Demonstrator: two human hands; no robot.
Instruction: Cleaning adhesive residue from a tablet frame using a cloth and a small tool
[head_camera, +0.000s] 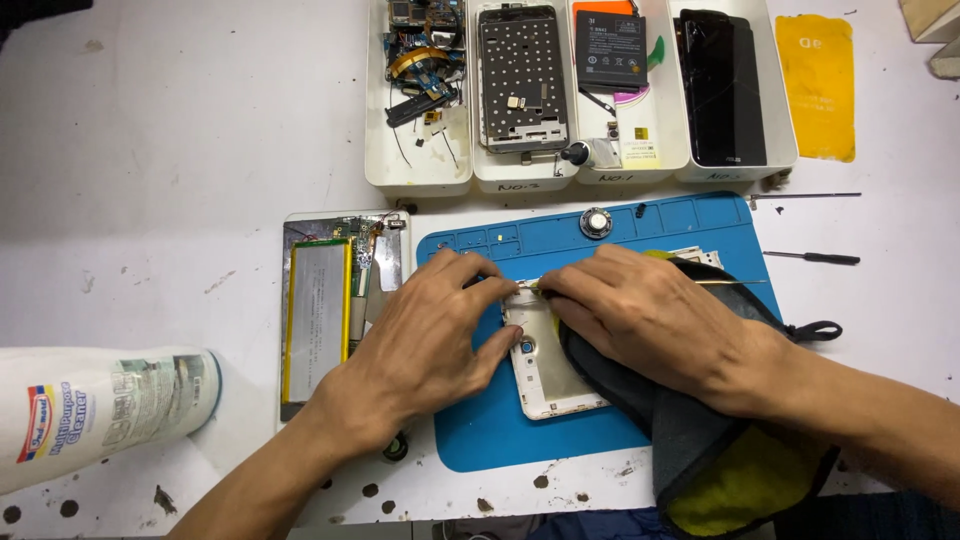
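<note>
Nearest to us, at the bottom edge, a dark cloth with yellow lining (735, 480) is draping off the bench, cut off by the frame; it is hiding the right side of the phone back cover (548, 375) we are working on. We are pinching at the cover's top edge with both hands: left hand (425, 340) fingers curled together, thumb and forefinger meeting at the rim; right hand (650, 310) fingers pressed together, tips touching the same spot. What is caught between the fingertips is too small to make out.

We are noting the cover's long axis running away from us, tilted slightly left at the top, with the camera hole toward the far end. It is lying on the blue work mat (480, 430), near the mat's middle.

Left of the mat, an opened tablet (320, 320) is showing its silver battery. A white cleaner bottle (100, 410) is lying at far left, partly out of frame. Beyond the mat, four white trays (420, 180) are holding phone parts; their far ends are cropped. A yellow sheet (818, 85) and two thin screwdrivers (815, 257) are sitting at right. The bench (180, 150) is white, scuffed, and perforated along the near edge.
</note>
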